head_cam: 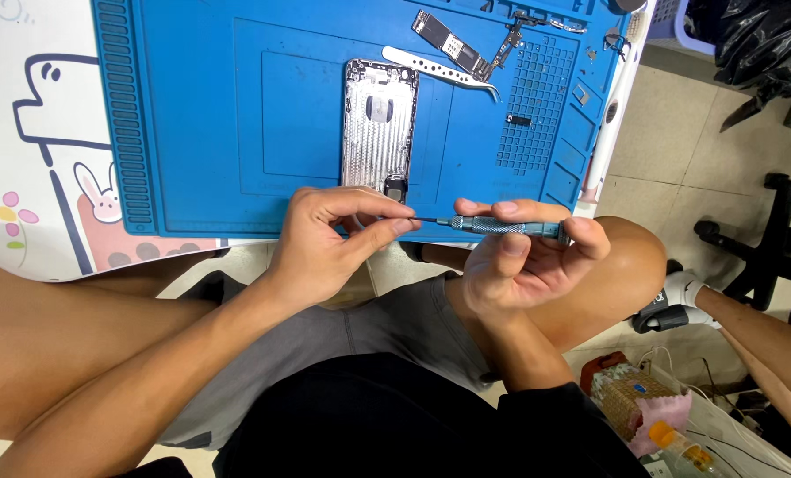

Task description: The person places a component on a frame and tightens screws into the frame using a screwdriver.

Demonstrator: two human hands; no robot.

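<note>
My right hand (524,257) holds a slim blue-grey precision screwdriver (502,227) level, its thin tip pointing left. My left hand (334,239) pinches at that tip with thumb and forefinger; whether a tiny part sits between the fingers I cannot tell. Both hands hover at the near edge of a blue repair mat (201,115). Just beyond the left fingers lies an opened silver phone housing (378,124), empty side up.
On the mat's far side lie metal tweezers (440,68), a narrow circuit board (453,44) and small loose parts (518,119). A cartoon-printed tabletop (33,159) shows at left. Another person's leg and white-socked foot (679,296) and a black chair base (767,257) are at right.
</note>
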